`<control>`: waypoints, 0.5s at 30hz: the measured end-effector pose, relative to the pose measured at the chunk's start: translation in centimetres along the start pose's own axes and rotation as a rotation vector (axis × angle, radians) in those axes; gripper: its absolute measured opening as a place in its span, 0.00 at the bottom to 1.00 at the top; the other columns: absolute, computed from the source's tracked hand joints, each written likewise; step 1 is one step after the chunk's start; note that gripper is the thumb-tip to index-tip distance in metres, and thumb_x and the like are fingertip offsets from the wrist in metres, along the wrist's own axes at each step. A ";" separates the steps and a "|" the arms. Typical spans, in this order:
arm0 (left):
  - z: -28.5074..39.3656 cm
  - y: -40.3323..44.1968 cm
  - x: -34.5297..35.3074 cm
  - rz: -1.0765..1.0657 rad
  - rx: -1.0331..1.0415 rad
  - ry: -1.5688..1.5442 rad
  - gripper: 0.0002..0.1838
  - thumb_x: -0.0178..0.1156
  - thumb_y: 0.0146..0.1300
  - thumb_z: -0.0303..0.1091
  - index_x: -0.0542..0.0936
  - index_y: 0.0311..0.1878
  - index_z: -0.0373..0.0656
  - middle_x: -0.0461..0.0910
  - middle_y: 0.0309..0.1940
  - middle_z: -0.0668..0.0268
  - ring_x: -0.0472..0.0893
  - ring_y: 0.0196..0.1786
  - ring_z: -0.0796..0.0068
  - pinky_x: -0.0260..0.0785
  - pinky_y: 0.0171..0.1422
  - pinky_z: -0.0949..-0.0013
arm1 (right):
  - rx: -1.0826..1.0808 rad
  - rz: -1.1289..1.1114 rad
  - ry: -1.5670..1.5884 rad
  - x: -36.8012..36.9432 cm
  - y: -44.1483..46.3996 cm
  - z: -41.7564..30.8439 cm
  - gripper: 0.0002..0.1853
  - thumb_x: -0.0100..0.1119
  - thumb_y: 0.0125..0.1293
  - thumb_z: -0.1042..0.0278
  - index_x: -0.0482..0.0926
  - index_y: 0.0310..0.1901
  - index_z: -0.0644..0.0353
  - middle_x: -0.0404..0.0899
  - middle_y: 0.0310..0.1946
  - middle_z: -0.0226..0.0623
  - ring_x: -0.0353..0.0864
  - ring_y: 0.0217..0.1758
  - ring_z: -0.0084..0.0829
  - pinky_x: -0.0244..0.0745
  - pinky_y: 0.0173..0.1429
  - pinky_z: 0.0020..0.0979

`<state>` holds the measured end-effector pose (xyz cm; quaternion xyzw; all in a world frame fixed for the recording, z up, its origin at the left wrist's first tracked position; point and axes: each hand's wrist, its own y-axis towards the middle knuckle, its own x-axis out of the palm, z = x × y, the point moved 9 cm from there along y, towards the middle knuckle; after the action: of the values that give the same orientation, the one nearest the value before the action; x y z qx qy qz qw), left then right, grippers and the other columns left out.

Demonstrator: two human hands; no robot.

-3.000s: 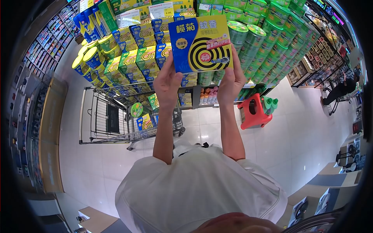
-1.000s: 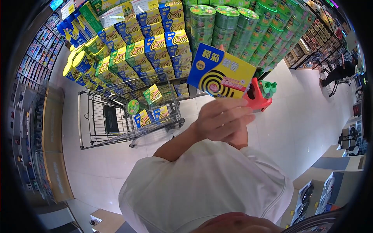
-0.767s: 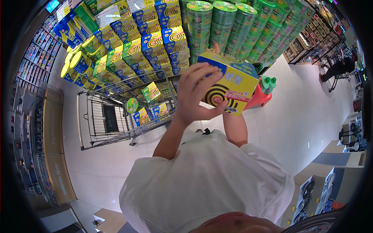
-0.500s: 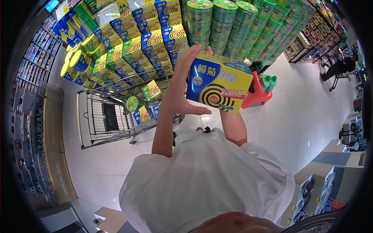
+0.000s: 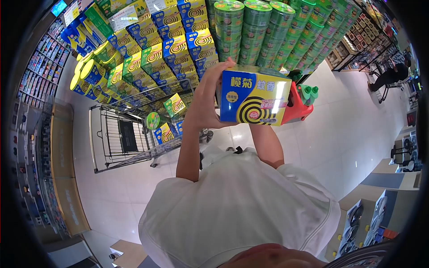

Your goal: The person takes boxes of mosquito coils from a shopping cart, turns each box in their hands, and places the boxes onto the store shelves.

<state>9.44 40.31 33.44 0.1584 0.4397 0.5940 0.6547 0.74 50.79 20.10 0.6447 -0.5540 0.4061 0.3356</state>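
Note:
A blue and yellow box of mosquito coils, printed with a black spiral, is held up in front of my chest, its printed face toward me. My left hand is closed on the box's left side, thumb low and fingers reaching to the top edge. Behind the box, my right hand is hidden; only the right forearm shows, running up to its underside. To the left stands a shopping cart. In it are a green round tub, a green and yellow box and blue and yellow boxes.
Stacked mosquito coil boxes and columns of green tubs fill the display ahead. A red holder with green bottles is right of the held box. Farther right, a person stands by another cart. Shelves line the left side.
My left hand has closed in on the box, its thumb coming to the lower edge. The box has turned from a tilt to nearly level, shifting slightly.

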 end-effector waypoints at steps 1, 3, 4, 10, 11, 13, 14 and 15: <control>0.1 -0.1 0.0 0.007 0.017 0.017 0.66 0.87 0.30 0.46 0.63 0.75 0.39 0.71 0.71 0.53 0.72 0.72 0.53 0.62 0.76 0.54 | -0.004 0.005 -0.008 -0.3 -0.5 -0.2 0.27 0.46 0.81 0.46 0.78 0.58 0.66 0.85 0.47 0.37 0.83 0.53 0.31 0.80 0.56 0.33; 0.8 -0.4 -0.2 0.047 0.053 0.043 0.62 0.87 0.33 0.47 0.65 0.73 0.41 0.72 0.69 0.51 0.72 0.70 0.50 0.61 0.76 0.51 | -0.011 0.015 -0.023 -0.8 -0.7 -0.7 0.27 0.46 0.80 0.46 0.78 0.58 0.66 0.85 0.47 0.37 0.83 0.53 0.31 0.79 0.56 0.33; 0.8 -0.6 -0.2 0.047 0.054 0.043 0.62 0.87 0.33 0.47 0.65 0.73 0.41 0.72 0.69 0.51 0.72 0.70 0.50 0.61 0.76 0.51 | -0.013 0.021 -0.030 -1.0 -0.5 -0.7 0.27 0.46 0.80 0.46 0.78 0.58 0.66 0.85 0.47 0.37 0.83 0.53 0.31 0.79 0.56 0.33; 2.2 -1.3 -1.8 0.159 0.185 0.182 0.54 0.84 0.38 0.40 0.66 0.70 0.43 0.70 0.67 0.52 0.70 0.70 0.46 0.63 0.75 0.48 | -0.017 0.046 -0.080 -1.5 2.0 -1.3 0.27 0.46 0.80 0.47 0.79 0.58 0.66 0.85 0.47 0.37 0.83 0.53 0.31 0.79 0.57 0.34; 2.2 -1.5 -2.1 0.183 0.183 0.197 0.53 0.84 0.38 0.40 0.67 0.70 0.43 0.69 0.67 0.53 0.70 0.71 0.47 0.63 0.75 0.49 | -0.013 0.047 -0.090 -1.6 2.7 -1.6 0.27 0.46 0.80 0.47 0.79 0.58 0.66 0.85 0.47 0.37 0.83 0.53 0.31 0.79 0.57 0.34; 2.0 -1.7 -2.8 0.209 0.178 0.218 0.52 0.84 0.38 0.39 0.67 0.69 0.43 0.69 0.67 0.54 0.70 0.71 0.47 0.63 0.75 0.49 | -0.006 0.053 -0.106 -2.0 3.9 -2.1 0.27 0.46 0.80 0.47 0.79 0.58 0.66 0.85 0.47 0.37 0.83 0.53 0.31 0.79 0.57 0.34; 1.9 -1.8 -3.0 0.212 0.168 0.247 0.51 0.84 0.38 0.39 0.67 0.68 0.43 0.68 0.68 0.54 0.69 0.71 0.47 0.63 0.75 0.49 | -0.003 0.056 -0.113 -2.9 2.7 -2.8 0.27 0.46 0.80 0.47 0.79 0.58 0.66 0.85 0.47 0.37 0.83 0.53 0.31 0.79 0.57 0.34; 1.7 -1.9 -3.3 0.215 0.158 0.274 0.51 0.84 0.38 0.38 0.68 0.67 0.43 0.68 0.68 0.55 0.69 0.71 0.47 0.63 0.76 0.49 | 0.000 0.060 -0.121 -3.1 3.0 -3.1 0.27 0.46 0.80 0.47 0.79 0.58 0.66 0.84 0.47 0.37 0.83 0.53 0.31 0.78 0.57 0.34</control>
<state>12.25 37.39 34.29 0.1729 0.5506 0.6403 0.5069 -2.85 54.46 18.63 0.6512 -0.5922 0.3761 0.2893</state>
